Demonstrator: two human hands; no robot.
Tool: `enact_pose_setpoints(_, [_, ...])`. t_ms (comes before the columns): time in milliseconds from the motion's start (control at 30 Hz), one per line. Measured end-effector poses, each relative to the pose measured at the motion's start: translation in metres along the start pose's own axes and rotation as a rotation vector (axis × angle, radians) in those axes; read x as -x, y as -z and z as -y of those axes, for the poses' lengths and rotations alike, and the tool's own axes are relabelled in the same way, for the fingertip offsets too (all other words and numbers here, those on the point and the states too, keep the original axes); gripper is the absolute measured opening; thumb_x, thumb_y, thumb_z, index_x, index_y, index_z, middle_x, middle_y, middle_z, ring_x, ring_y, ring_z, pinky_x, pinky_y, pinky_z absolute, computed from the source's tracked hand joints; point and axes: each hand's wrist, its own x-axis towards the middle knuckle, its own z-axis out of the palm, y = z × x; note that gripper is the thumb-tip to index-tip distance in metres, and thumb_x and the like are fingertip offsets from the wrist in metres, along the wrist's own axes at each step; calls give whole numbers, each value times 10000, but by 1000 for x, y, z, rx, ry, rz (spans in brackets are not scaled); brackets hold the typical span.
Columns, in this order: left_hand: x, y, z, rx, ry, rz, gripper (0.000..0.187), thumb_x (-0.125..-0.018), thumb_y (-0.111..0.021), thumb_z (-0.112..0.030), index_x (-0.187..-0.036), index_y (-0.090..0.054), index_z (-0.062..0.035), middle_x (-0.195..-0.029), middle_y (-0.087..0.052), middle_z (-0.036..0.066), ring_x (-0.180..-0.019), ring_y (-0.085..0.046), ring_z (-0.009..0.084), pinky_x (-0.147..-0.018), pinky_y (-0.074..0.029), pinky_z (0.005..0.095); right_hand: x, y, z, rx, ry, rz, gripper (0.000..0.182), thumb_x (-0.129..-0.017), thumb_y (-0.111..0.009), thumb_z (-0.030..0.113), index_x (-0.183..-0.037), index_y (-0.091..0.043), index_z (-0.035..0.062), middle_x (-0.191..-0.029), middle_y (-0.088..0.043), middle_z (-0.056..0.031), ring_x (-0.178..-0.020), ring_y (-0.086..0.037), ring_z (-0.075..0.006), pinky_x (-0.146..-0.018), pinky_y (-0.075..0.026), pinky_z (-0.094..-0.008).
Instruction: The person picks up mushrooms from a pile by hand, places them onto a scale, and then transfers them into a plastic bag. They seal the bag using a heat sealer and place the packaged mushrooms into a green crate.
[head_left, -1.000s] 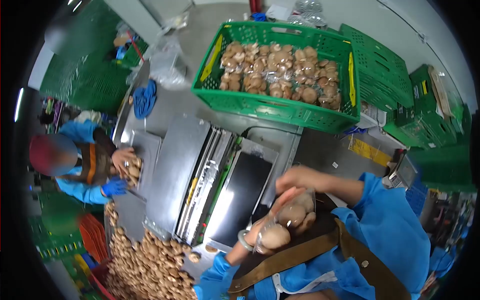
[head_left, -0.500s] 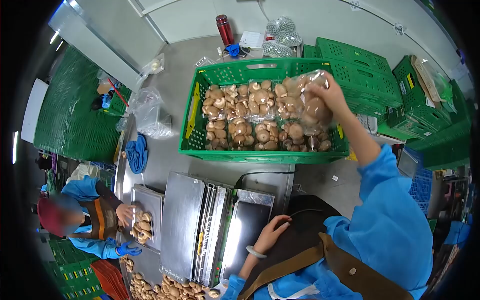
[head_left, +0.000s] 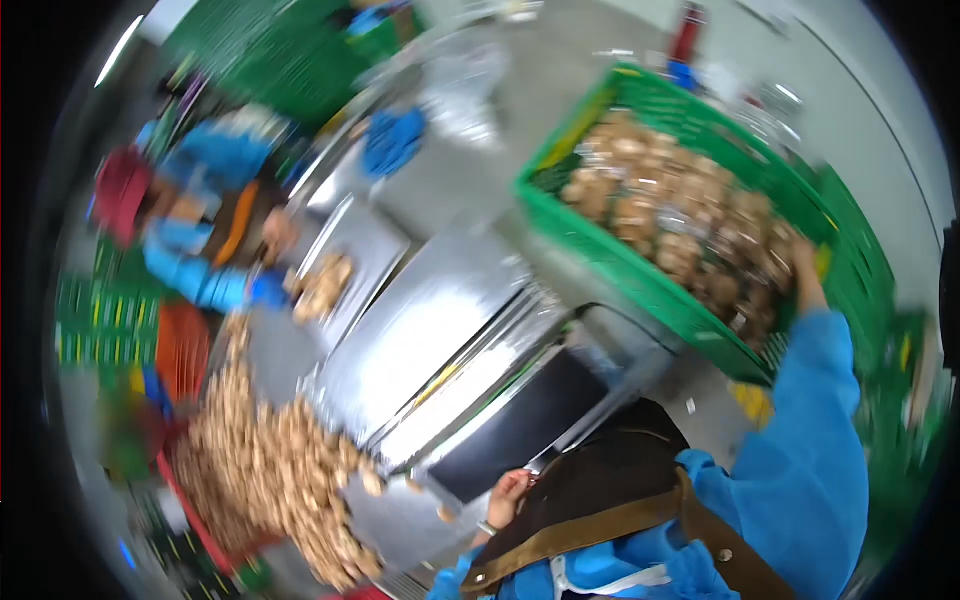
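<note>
My right hand (head_left: 803, 258) reaches into the right end of the green crate (head_left: 640, 262), right at the wrapped packs of brown mushrooms (head_left: 690, 205) that fill it. Its fingers are smeared by motion and partly hidden among the packs. Low in front of my dark apron (head_left: 610, 455), my left hand (head_left: 510, 495) is held with its fingers curled together, near the front edge of the wrapping machine (head_left: 515, 425). What those fingers hold, if anything, is too small to make out.
A large heap of loose mushrooms (head_left: 290, 460) covers the table on the left. Across from me, a person in a red cap (head_left: 122, 195) works over mushrooms on a metal tray (head_left: 365, 250). A blue cloth (head_left: 393, 140) and clear plastic bags (head_left: 465, 75) lie farther back.
My view has swung left, bringing the mushroom heap into sight. My right hand has lowered from above the crate with a mushroom pack into its right end. My left hand's fingers have curled in.
</note>
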Motion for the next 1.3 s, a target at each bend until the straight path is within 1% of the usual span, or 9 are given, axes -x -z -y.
enact_pose_setpoints(100, [31,41,-3,-83,131,-92,202,-995,-589,-182,-1121,-626,-28,-1042,-681,48,-935,-633,127,-842,-508,292,-32,-19,-24,329,-25,-188,341,-873,-626,336,-843,-732,13,-881,-676,-218,-813,-658,-369,-712,-518,-482])
enact_pose_setpoints(200, [69,75,-69,-462,28,143,343,-988,-602,-230,-1253,-594,-12,-1120,-686,76,-959,-658,152,-900,-515,323,-47,59,50,-136,-219,-621,321,-934,-570,169,-1201,-637,3,-1168,-660,-206,-1087,-624,-343,-966,-472,-399])
enact_pose_setpoints(300, [106,95,-197,-161,-184,135,349,-986,-602,-238,-1246,-596,-5,-1106,-670,96,-997,-645,162,-938,-493,323,-56,147,186,-786,115,-467,320,-951,-567,150,-1237,-616,14,-1161,-664,-143,-1052,-633,-267,-955,-463,-338])
enact_pose_setpoints(467, [11,194,-318,-249,-703,-520,440,-981,-603,-255,-1344,-533,-15,-1215,-620,91,-1036,-585,148,-898,-470,287,59,272,511,-1284,721,281,247,-946,-609,152,-1164,-632,39,-1062,-665,-50,-906,-625,-133,-817,-507,-274])
enact_pose_setpoints(600, [-116,260,-389,-122,-623,-617,663,-950,-638,-350,-1453,-385,-1,-1281,-570,128,-1012,-591,173,-870,-483,296,129,286,696,-961,1129,533,595,-859,-726,234,-1382,-495,70,-1342,-540,-158,-1151,-579,-260,-956,-485,-362])
enact_pose_setpoints(800, [-238,291,-438,-259,-583,-519,817,-863,-724,-426,-1452,-364,10,-1162,-602,176,-997,-616,264,-828,-500,337,112,207,914,-1056,948,659,986,-751,-818,419,-1486,-308,6,-1481,-404,-245,-1333,-453,-378,-1077,-403,-431])
enact_pose_setpoints(900, [-254,279,-434,-580,-720,-694,820,-820,-754,-424,-1442,-387,-36,-1260,-515,228,-1124,-571,352,-949,-473,373,118,186,962,-1189,933,838,987,-724,-835,404,-1482,-329,26,-1465,-414,-242,-1325,-444,-391,-1093,-382,-435])
enact_pose_setpoints(1067, [-229,247,-432,-623,-751,-770,705,-811,-790,-266,-1410,-456,-102,-1290,-464,228,-1179,-525,344,-1014,-444,395,135,176,963,-1089,1043,470,950,-705,-855,338,-1468,-361,60,-1406,-437,-221,-1332,-397,-380,-1102,-358,-435])
enact_pose_setpoints(1300, [-100,152,-389,-617,-822,-628,660,-883,-678,-222,-1478,-404,-147,-1315,-397,210,-1128,-544,318,-986,-456,363,191,243,808,-1161,1023,505,910,-733,-843,292,-1460,-347,57,-1420,-396,-207,-1323,-400,-388,-1101,-362,-439])
